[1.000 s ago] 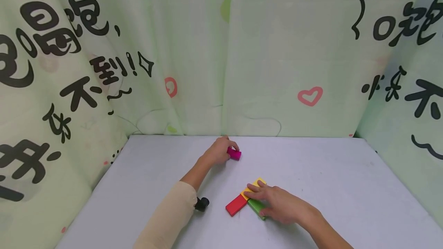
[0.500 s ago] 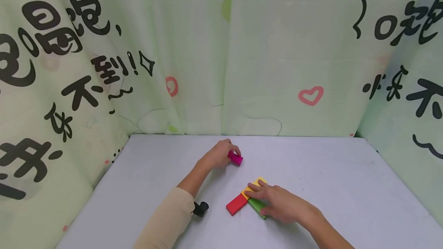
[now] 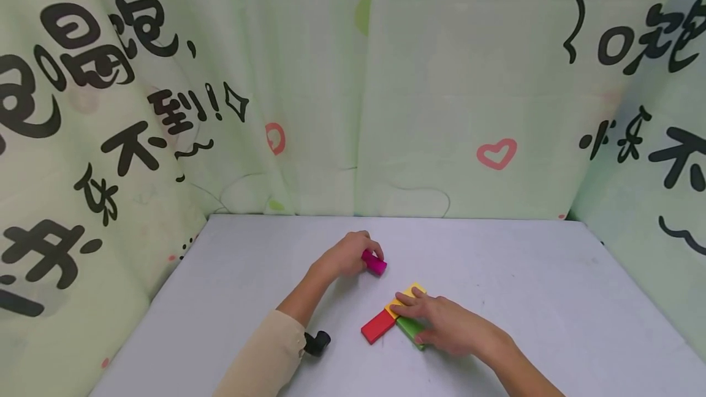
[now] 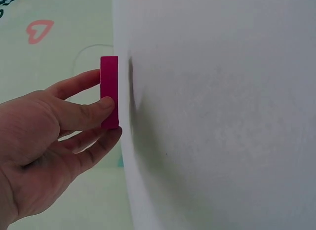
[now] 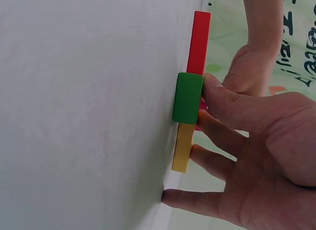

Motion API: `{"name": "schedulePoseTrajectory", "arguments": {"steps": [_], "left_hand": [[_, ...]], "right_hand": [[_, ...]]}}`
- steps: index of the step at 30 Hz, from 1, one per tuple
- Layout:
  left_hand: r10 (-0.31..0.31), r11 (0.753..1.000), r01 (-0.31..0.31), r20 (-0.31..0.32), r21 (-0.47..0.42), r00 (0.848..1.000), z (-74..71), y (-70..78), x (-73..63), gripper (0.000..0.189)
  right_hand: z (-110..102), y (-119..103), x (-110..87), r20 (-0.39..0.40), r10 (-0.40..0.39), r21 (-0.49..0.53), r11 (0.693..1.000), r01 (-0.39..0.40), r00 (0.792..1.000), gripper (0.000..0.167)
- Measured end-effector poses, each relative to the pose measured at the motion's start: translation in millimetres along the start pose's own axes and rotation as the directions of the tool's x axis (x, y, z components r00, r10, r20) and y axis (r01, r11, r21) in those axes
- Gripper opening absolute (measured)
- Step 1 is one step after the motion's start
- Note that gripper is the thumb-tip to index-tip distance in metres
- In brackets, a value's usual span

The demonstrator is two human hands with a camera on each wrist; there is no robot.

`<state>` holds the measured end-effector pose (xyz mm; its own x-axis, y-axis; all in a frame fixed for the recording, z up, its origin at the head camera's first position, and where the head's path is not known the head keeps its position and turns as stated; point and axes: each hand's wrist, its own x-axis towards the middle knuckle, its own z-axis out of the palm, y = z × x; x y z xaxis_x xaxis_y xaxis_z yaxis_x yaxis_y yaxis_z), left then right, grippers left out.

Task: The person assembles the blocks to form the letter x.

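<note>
My left hand holds a magenta block just above the table; in the left wrist view the thumb presses the face of this upright-looking block, other fingers being behind and at its end. Nearer to me, a red block, a yellow block and a green block lie touching on the table, red and yellow in a slanted line. My right hand rests over them with spread fingers on the yellow block and the thumb at the green block. Part of the yellow is covered.
The white table is bordered by a pale green curtain with black lettering at the back and sides. A black wrist camera sticks out from the left sleeve.
My left hand has drawn the magenta block a little toward me, closer to the other blocks. The right hand and the three blocks under it stay in place.
</note>
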<state>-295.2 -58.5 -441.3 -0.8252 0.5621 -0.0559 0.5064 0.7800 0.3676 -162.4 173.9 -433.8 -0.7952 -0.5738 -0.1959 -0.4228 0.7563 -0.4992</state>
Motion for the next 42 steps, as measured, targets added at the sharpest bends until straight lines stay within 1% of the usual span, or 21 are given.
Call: {"name": "schedulePoseTrajectory", "arguments": {"steps": [8, 15, 22, 33, 42], "left_hand": [[0.028, 0.999, -0.028, 0.017, -0.024, 0.999, 4.5, 1.1, -9.6, 0.035], [0.029, 0.999, -0.028, 0.031, -0.034, 0.999, 4.1, 5.1, -16.0, 0.034], [0.054, 0.998, -0.052, 0.056, -0.033, 0.997, 3.6, 7.8, -20.1, 0.032], [0.072, 0.997, -0.070, 0.060, -0.037, 0.996, 7.3, 7.8, -23.8, 0.032], [0.054, 0.998, -0.051, 0.078, -0.043, 0.996, 9.4, 11.6, -28.7, 0.031]], "right_hand": [[3.2, 1.7, -2.0, -0.018, -0.023, 0.007, 1.000, 0.023, 1.000, 0.061], [3.5, 1.8, -1.8, -0.011, -0.026, -0.004, 1.000, 0.026, 1.000, 0.061], [3.3, 2.4, -1.5, -0.013, -0.019, -0.002, 1.000, 0.019, 1.000, 0.061], [1.8, 2.8, -1.1, -0.008, -0.021, -0.006, 1.000, 0.021, 1.000, 0.062], [0.5, 2.4, -1.3, -0.009, -0.027, -0.011, 1.000, 0.027, 1.000, 0.061]]}}
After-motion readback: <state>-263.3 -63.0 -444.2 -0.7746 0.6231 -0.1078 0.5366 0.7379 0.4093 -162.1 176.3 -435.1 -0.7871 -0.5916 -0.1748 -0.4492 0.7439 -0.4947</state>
